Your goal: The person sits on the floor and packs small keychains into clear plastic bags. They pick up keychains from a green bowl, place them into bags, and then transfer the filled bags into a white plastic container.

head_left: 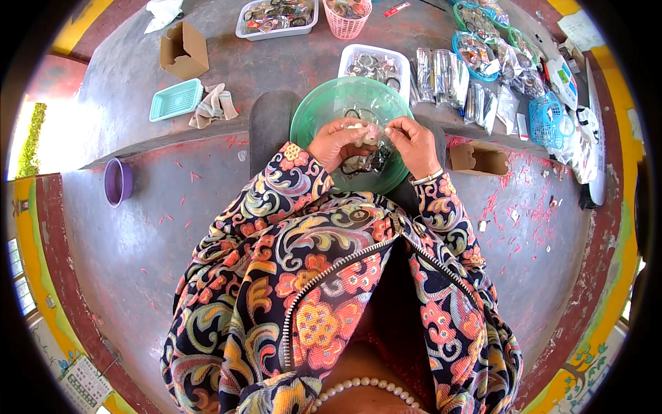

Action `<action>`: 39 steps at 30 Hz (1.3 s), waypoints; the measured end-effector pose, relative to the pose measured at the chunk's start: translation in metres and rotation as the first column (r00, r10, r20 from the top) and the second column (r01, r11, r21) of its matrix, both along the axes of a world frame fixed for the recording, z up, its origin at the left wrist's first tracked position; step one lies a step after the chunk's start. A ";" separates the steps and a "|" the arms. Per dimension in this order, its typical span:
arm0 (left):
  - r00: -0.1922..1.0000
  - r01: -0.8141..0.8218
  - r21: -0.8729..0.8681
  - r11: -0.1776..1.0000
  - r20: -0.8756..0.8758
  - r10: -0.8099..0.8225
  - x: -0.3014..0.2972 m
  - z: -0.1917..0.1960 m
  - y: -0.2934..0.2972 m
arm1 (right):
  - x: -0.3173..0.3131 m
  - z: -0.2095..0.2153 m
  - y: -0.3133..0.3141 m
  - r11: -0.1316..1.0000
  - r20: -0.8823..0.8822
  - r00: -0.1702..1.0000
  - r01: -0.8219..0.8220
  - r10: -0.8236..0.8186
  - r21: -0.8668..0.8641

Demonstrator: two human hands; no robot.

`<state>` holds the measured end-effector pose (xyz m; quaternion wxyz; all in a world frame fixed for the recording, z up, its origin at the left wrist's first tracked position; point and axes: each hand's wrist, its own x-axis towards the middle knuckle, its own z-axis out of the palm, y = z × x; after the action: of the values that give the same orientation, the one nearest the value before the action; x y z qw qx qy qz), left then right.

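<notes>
Over the green plastic bowl (308,114) on my lap, both hands hold a small clear plastic packet (373,134) with something pale and pinkish in it. My left hand (336,143) grips its left side between thumb and fingers. At its right edge, my right hand (416,146) pinches the plastic with thumb and forefinger. Beneath them in the bowl lie several clear packets (376,160) with dark, looped pieces, partly hidden by my hands. A white tray (345,56) of similar packets stands just beyond the bowl.
On the raised grey ledge (269,65) are a cardboard box (185,52), a teal basket (176,101), a crumpled cloth (214,107), a pink basket (346,26) and stacked flat packets (441,76). A purple bucket (118,182) and an open carton (478,158) stand on the floor.
</notes>
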<state>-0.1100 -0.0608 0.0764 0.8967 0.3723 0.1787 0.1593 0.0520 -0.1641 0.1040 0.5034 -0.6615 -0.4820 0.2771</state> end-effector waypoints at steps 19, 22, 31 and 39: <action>0.997 0.057 -0.147 0.987 0.057 -0.049 -0.001 0.004 0.002 | -0.008 0.009 0.008 0.999 -0.528 0.848 0.015 -0.031 -0.035; 0.996 0.037 -0.215 0.976 0.086 -0.019 -0.001 0.004 0.001 | -0.007 0.006 0.009 0.999 -0.495 0.869 -0.030 0.011 -0.031; 0.995 0.054 -0.245 0.968 0.091 -0.032 -0.002 -0.004 0.006 | -0.017 0.002 0.010 0.999 -0.259 0.965 -0.042 0.036 -0.018; 0.981 0.097 -0.256 0.962 0.186 -0.050 -0.002 -0.001 0.005 | -0.018 0.004 0.011 1.000 -0.353 0.936 -0.001 -0.002 -0.007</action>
<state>-0.1117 -0.0556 0.0752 0.9560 0.2401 0.1035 0.1332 0.0341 -0.1536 0.1078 0.5795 -0.6029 -0.3828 0.3927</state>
